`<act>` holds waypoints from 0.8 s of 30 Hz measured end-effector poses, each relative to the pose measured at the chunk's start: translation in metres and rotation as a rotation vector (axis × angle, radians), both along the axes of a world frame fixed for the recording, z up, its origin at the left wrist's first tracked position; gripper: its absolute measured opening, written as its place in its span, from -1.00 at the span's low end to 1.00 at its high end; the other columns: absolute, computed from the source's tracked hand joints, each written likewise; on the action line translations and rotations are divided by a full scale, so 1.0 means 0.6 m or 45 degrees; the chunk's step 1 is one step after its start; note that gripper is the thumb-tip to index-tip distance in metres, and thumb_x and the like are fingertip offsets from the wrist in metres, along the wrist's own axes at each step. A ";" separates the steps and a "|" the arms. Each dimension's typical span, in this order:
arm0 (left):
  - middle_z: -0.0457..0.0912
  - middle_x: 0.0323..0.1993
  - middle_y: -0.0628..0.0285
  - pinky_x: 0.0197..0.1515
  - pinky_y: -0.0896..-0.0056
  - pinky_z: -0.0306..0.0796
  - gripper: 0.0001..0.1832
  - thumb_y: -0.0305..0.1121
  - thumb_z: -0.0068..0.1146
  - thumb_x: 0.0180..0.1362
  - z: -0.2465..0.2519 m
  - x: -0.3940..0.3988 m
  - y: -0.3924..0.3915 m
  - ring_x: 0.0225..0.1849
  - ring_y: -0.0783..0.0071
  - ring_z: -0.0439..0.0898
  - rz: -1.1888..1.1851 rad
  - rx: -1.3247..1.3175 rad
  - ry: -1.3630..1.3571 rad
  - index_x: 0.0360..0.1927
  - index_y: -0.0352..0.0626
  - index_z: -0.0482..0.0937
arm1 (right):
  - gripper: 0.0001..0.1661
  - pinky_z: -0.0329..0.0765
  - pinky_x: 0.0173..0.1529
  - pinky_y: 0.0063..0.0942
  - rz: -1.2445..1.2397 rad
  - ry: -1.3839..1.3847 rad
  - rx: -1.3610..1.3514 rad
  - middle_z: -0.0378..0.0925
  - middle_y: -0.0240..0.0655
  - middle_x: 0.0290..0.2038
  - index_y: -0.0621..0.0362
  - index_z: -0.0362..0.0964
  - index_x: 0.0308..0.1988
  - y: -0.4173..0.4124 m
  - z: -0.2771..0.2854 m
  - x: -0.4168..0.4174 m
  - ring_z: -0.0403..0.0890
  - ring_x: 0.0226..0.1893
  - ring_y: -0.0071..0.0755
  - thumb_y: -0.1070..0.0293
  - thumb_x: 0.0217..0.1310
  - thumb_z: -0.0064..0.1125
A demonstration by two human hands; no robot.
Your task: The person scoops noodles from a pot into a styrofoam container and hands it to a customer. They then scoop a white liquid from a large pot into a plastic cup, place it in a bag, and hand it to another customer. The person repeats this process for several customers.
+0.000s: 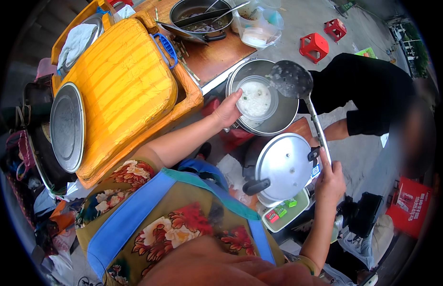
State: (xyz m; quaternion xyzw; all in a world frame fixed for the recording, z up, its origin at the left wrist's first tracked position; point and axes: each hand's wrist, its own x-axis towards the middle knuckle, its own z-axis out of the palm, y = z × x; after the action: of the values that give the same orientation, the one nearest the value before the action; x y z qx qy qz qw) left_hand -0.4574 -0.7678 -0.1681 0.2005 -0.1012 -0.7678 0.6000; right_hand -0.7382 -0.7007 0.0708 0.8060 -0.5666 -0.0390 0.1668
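Observation:
My left hand (228,110) grips the side of a clear round plastic bowl (274,93) holding white rice porridge (256,99) with green bits. The bowl is held over the mouth of a deep metal pot (288,118). My right hand (329,178) is closed around the long handle of a metal ladle (292,79). Porridge clings to the ladle's head, which is at the bowl's right rim. Below the pot in view lies a silver pressure cooker lid (284,166) with black handles, close to my right hand. Most of the pot's inside is hidden by the bowl.
On my left stands a big yellow-covered box (125,96) with a round metal lid (67,127) against it. A divided black pot (202,18) and plastic tubs (259,26) occupy the wooden table (225,55). A person in black (368,89) bends close by at right; red stools (314,46) stand beyond.

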 end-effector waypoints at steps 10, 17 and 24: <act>0.36 0.25 0.13 0.35 0.15 0.16 -0.37 -0.02 -0.08 0.31 -0.017 0.044 0.089 0.29 0.27 0.33 0.115 0.118 -0.060 0.32 -0.21 0.18 | -0.51 0.48 -0.01 -0.24 -0.094 -0.167 1.112 0.59 -0.03 -0.16 0.03 0.48 0.07 -0.303 -0.244 0.062 0.60 -0.12 -0.07 0.48 0.10 0.02; 0.31 0.28 0.14 0.32 0.19 0.19 -0.25 0.06 0.03 0.23 -0.021 0.065 0.158 0.30 0.30 0.30 0.014 0.091 -0.112 0.35 -0.15 0.12 | -0.73 0.45 -0.46 -0.31 -0.404 0.454 1.651 0.56 -0.20 -0.54 0.13 0.55 -0.27 -0.430 -0.443 0.109 0.54 -0.58 -0.31 0.49 -0.02 -0.01; 0.31 0.28 0.16 0.33 0.19 0.17 -0.20 0.09 0.07 0.21 -0.017 0.072 0.165 0.31 0.31 0.29 0.079 0.014 -0.119 0.36 -0.15 0.09 | -0.47 0.50 -0.05 -0.26 -0.262 -0.032 1.243 0.58 -0.11 -0.12 -0.02 0.50 0.06 -0.374 -0.467 0.128 0.61 -0.14 -0.16 0.46 0.04 -0.04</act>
State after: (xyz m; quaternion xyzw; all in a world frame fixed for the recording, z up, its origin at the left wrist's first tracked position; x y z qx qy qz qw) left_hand -0.4140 -0.6688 -0.1783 0.2424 -0.1187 -0.7391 0.6172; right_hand -0.6615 -0.9249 -0.2095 0.7304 -0.5608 -0.3062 -0.2414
